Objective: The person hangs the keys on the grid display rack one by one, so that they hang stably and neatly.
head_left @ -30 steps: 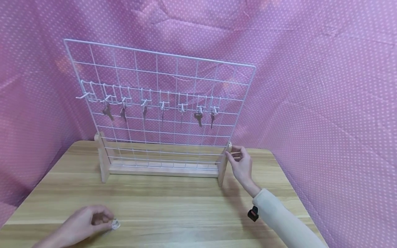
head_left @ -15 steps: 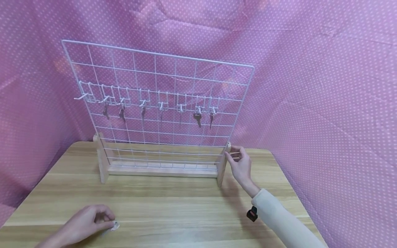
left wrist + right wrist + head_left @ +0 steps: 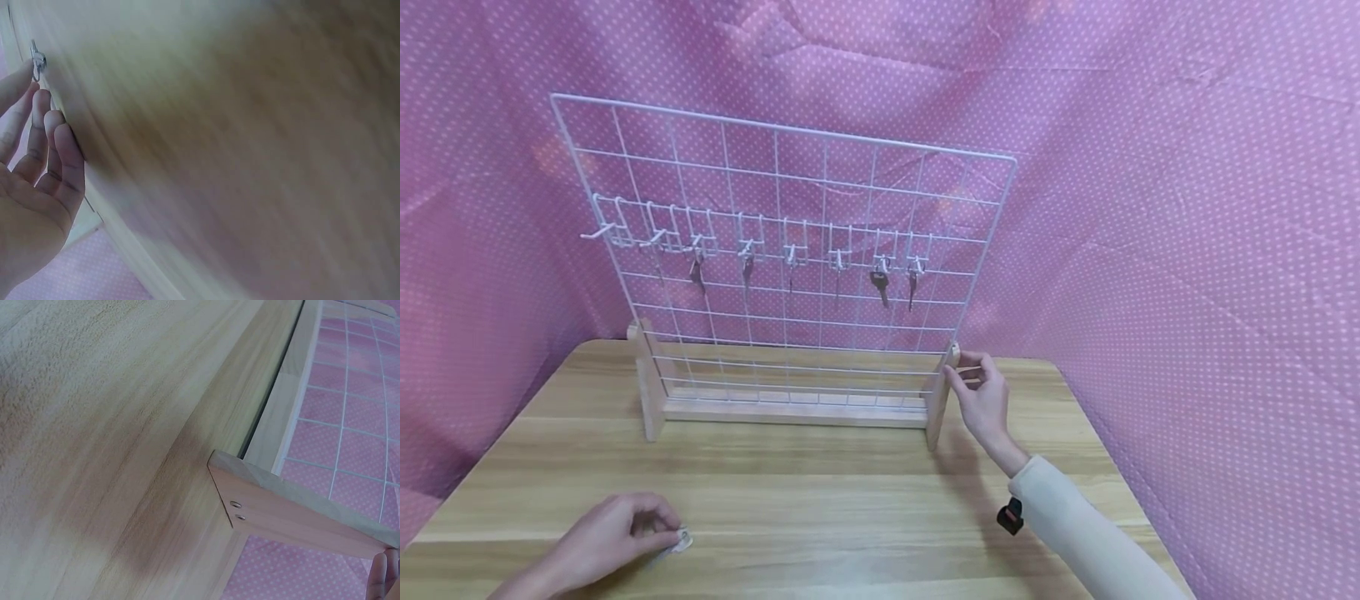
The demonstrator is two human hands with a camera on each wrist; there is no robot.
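My left hand (image 3: 613, 537) is low over the table at the front left, pinching a small shiny metal key on a ring (image 3: 39, 61) between thumb and forefinger. The other fingers are bent loosely behind it. At the back right, my right hand (image 3: 987, 404) grips the right wooden upright (image 3: 942, 400) of the stand near its top, thumb in front. In the right wrist view only some fingertips (image 3: 378, 575) show, at the upright's end. The stand carries a white wire grid (image 3: 778, 129) with a row of white hooks (image 3: 658, 239). Keys (image 3: 880, 283) dangle from most hooks.
The leftmost hook (image 3: 601, 232) juts out toward the left. A left wooden upright (image 3: 647, 383) and a bottom bar (image 3: 793, 412) complete the stand on the wooden table (image 3: 805, 492). Pink dotted cloth (image 3: 1187, 250) surrounds the table. A black strap piece (image 3: 1011, 517) is at my right sleeve.
The key on the second hook from the left has turned from broadside to nearly edge-on. The key in my left hand has tilted slightly. My right hand keeps its grip on the upright.
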